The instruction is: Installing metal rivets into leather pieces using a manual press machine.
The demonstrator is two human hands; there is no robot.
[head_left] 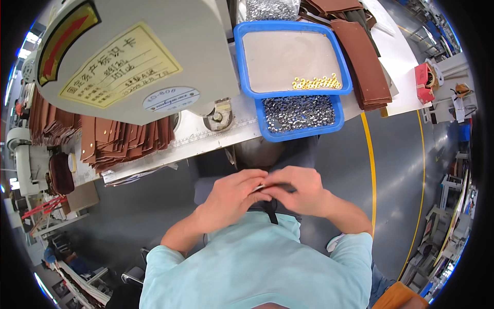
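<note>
In front of my lap, my left hand [230, 193] and my right hand [303, 191] meet, fingertips together. Both are closed, with fingers bent in a pinch. A small whitish sliver [259, 188] shows between the fingertips; its kind is too small and too covered to make out. My right fingers are slightly smeared by motion. Beyond my hands, a blue tray [347, 67] with a beige lining holds gold-coloured ring-like pieces [316, 82] along its near edge. Partly under it, a second blue tray [309, 133] is filled with small shiny dark-silver metal pieces [298, 113].
A large grey-white machine head [206, 46] overhangs the white worktable [206, 146]. Brown leather-like pieces [126, 141] lie stacked at its left; long brown strips [363, 64] lie right of the trays. A clear bag of metal pieces [270, 9] sits behind.
</note>
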